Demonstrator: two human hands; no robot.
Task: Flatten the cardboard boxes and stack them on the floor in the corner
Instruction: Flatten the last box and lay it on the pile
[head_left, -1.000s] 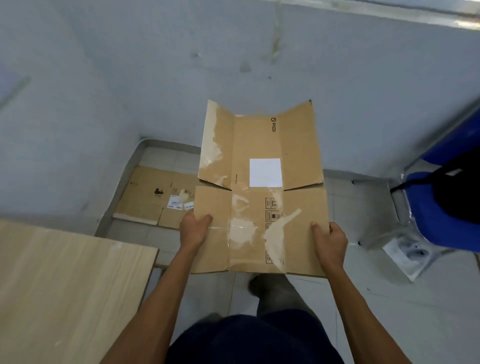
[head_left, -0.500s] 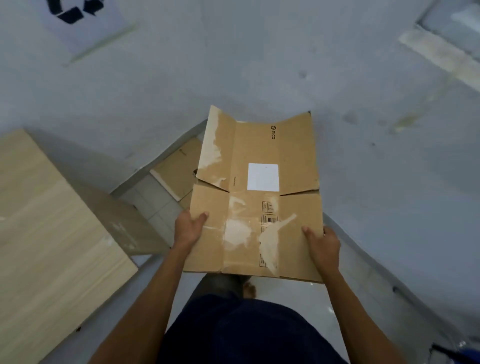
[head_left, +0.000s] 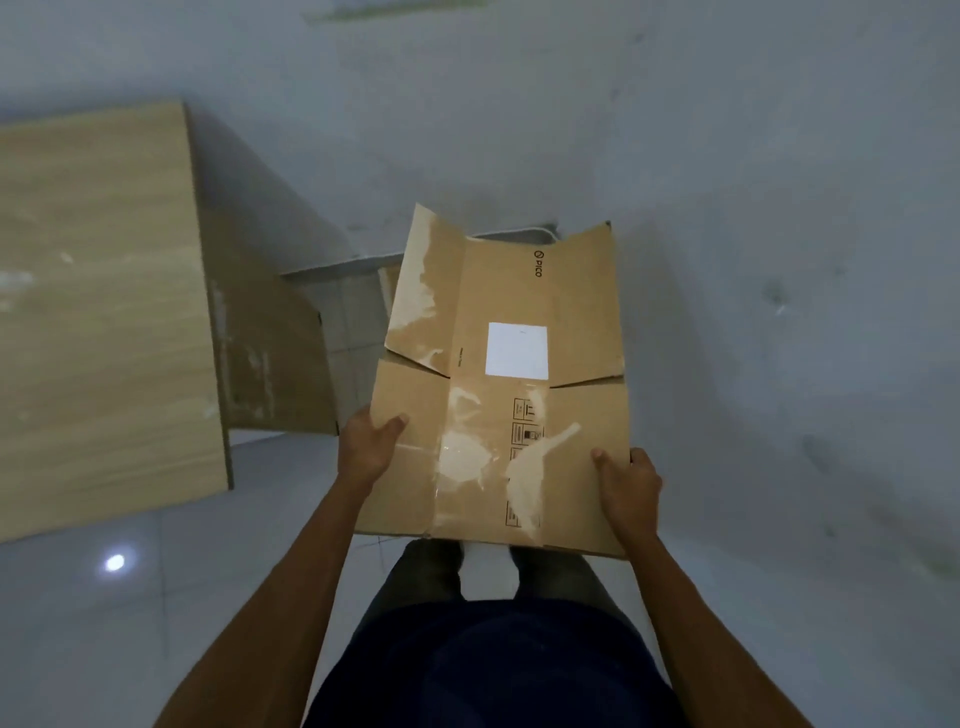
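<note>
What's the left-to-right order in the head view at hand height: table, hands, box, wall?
Wooden table → left hand → flattened cardboard box, held at both side edges → right hand → grey wall.

table (head_left: 98, 312) crowds left; wall (head_left: 779, 260) right.

Glossy pale tiled floor (head_left: 130, 623), wooden table (head_left: 93, 312) on it at left.
</note>
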